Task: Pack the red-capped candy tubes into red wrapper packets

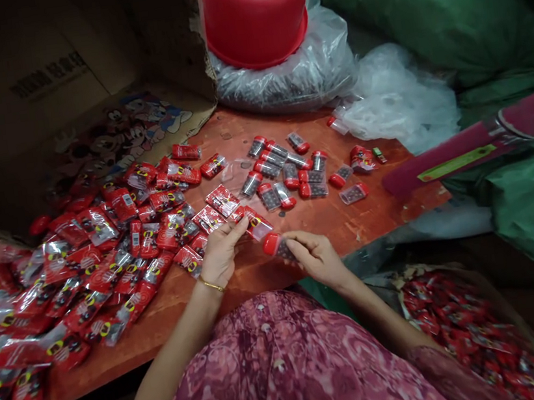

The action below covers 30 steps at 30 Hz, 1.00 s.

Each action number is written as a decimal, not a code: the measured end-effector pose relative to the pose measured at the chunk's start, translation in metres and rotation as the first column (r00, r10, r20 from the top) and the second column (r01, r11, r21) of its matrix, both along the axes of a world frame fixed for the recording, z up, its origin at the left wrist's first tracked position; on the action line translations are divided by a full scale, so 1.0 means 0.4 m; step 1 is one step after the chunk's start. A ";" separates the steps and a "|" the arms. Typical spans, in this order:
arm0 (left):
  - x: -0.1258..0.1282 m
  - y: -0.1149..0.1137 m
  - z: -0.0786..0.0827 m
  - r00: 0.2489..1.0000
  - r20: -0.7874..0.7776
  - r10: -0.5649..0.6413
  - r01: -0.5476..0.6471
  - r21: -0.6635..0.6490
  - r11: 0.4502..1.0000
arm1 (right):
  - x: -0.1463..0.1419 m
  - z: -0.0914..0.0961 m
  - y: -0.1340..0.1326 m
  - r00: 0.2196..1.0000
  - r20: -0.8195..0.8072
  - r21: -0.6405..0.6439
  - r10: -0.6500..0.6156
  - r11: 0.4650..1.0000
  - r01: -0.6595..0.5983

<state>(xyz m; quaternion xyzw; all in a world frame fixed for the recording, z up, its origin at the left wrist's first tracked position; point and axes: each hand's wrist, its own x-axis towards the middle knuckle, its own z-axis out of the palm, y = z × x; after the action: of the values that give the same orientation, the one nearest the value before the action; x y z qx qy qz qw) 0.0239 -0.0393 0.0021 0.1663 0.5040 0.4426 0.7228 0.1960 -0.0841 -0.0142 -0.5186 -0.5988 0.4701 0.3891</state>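
Between thumb and fingers, my left hand [221, 253] grips a small red plastic packet [257, 225] with a clear end. Close beside it, my right hand [318, 257] pinches a small clear container with a red cap [276, 247] and dark contents, its cap toward the packet. Several similar red-capped containers [287, 166] lie loose on the red tabletop [340, 230] beyond my hands. To the left spreads a large heap of red packets [102, 261], some of them right by my left hand.
An open cardboard box [130, 60] stands at the back left. A red tub [256, 11] rests upside down on a filled plastic bag [281, 83]. A pink pole [475, 140] juts in from the right. Below right, another box holds red packets [470, 324]; green sacks [438, 7] stand behind.
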 end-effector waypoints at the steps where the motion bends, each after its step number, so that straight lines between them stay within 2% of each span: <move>1: -0.002 -0.001 -0.002 1.000 -0.019 -0.003 0.004 0.019 1.000 | -0.002 -0.002 0.004 1.000 0.006 -0.007 0.013 1.000 -0.013; 4: -0.010 -0.002 -0.005 0.997 -0.080 -0.012 0.017 0.064 0.998 | -0.003 -0.010 0.015 0.997 0.081 0.038 0.015 0.999 -0.018; 7: -0.014 -0.002 -0.004 0.996 -0.085 -0.039 0.046 0.083 0.996 | -0.007 -0.015 0.020 0.993 0.105 0.090 -0.055 0.995 0.045; 12: 0.001 -0.006 -0.005 0.998 -0.060 -0.027 0.033 0.098 0.995 | -0.036 -0.025 0.022 0.985 -0.154 -0.123 -0.081 0.990 0.062; 15: 0.016 -0.012 -0.012 0.999 -0.049 0.019 -0.013 0.120 0.993 | -0.062 -0.033 0.024 0.955 -0.263 -0.161 -0.133 0.983 0.093; 19: 0.035 -0.016 -0.018 0.994 0.048 0.101 -0.106 0.116 0.988 | -0.092 -0.044 0.027 0.950 -0.219 -0.063 -0.224 0.975 0.215; 22: 0.044 -0.016 -0.020 0.983 0.100 0.152 -0.165 0.129 0.978 | -0.103 -0.052 0.033 0.968 -0.149 -0.007 -0.203 0.979 0.204; 26: 0.046 -0.013 -0.025 0.988 0.114 0.102 -0.116 0.128 0.985 | -0.105 -0.058 0.047 0.978 -0.111 -0.001 -0.177 0.984 0.178; 28: 0.042 -0.011 -0.027 0.990 0.112 0.083 -0.099 0.145 0.985 | -0.105 -0.055 0.054 0.978 -0.043 0.086 -0.203 0.975 0.206; 30: 0.037 -0.009 -0.029 0.992 0.101 0.071 -0.087 0.164 0.983 | -0.107 -0.046 0.059 0.982 0.034 0.174 -0.186 0.969 0.178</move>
<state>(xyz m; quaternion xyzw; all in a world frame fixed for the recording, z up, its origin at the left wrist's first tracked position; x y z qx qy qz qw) 0.0385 -0.0431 -0.0097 0.1855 0.4362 0.5193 0.7111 0.1532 -0.0604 -0.0328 -0.5478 -0.5961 0.3665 0.4585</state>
